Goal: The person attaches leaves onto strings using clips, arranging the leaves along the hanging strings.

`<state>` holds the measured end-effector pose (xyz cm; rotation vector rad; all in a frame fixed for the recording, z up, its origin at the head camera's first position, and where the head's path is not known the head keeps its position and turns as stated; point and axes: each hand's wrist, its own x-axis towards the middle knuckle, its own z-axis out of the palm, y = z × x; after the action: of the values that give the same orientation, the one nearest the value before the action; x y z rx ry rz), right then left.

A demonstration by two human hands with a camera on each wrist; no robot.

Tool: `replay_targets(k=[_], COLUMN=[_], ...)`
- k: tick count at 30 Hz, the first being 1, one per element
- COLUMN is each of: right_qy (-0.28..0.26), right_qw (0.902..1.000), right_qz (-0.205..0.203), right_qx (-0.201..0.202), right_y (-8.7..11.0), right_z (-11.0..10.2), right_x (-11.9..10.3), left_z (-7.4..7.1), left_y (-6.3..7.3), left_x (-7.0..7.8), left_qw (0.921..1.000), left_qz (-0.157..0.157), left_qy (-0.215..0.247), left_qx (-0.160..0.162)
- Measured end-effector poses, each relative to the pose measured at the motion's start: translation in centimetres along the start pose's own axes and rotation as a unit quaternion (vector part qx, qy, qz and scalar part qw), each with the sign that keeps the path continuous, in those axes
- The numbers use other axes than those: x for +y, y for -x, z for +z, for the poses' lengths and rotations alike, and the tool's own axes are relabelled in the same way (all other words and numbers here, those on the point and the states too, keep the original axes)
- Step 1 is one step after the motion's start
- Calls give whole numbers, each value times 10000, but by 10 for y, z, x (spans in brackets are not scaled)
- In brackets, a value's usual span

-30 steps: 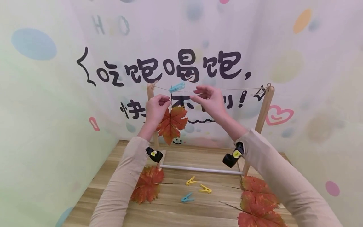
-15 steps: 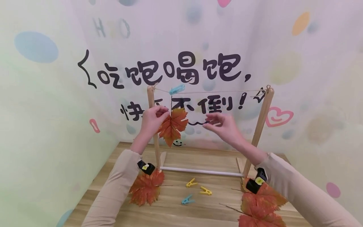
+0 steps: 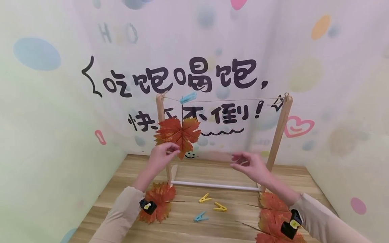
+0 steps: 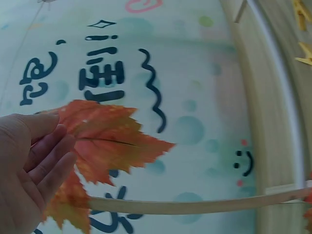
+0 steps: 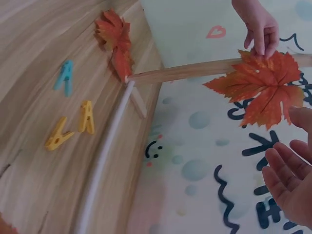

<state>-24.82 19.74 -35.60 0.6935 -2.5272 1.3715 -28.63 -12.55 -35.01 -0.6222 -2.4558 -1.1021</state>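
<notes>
An orange-red maple leaf (image 3: pixel 177 132) hangs by its stem from a string (image 3: pixel 231 100), held there by a light blue clothespin (image 3: pixel 188 98). My left hand (image 3: pixel 162 156) is in front of the leaf's lower left edge, its fingers loosely bent and gripping nothing. In the left wrist view the leaf (image 4: pixel 112 141) lies just beyond those fingers; whether they touch it I cannot tell. My right hand (image 3: pixel 250 166) is in the air inside the frame's right side, thumb and fingers apart. The right wrist view shows that hand (image 5: pixel 292 180) with nothing in it.
Two wooden posts (image 3: pixel 278 135) carry the string, with a white rod (image 3: pixel 215 185) joining them low down. On the wooden table (image 3: pixel 182 233) lie two yellow clothespins (image 3: pixel 220 207), a blue clothespin (image 3: pixel 200 217), a leaf (image 3: pixel 159 202) at left and overlapping leaves (image 3: pixel 271 216) at right.
Both hands have come down from the string's height, the right also moving rightward away from the line. The leaf and clothespin stay hanging in place.
</notes>
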Motion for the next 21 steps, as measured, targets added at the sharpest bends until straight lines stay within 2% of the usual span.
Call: replay_targets(k=[4, 10, 15, 21], right_qy=[-38, -109, -302, -495], right_qw=[9999, 9998, 9993, 9972], right_qz=[148, 163, 238, 525], right_qx=[16, 56, -9, -181], right_y=[15, 35, 53, 74], right_z=[4, 14, 23, 32], right_x=[16, 36, 48, 64], left_z=[12, 32, 46, 59], left_y=[17, 45, 68, 88], left_x=[-16, -35, -51, -70], left_qw=[9995, 9981, 9954, 9925], left_qz=[-228, -523, -822, -969], left_qy=[51, 121, -50, -336], left_qx=[-233, -309, -493, -672])
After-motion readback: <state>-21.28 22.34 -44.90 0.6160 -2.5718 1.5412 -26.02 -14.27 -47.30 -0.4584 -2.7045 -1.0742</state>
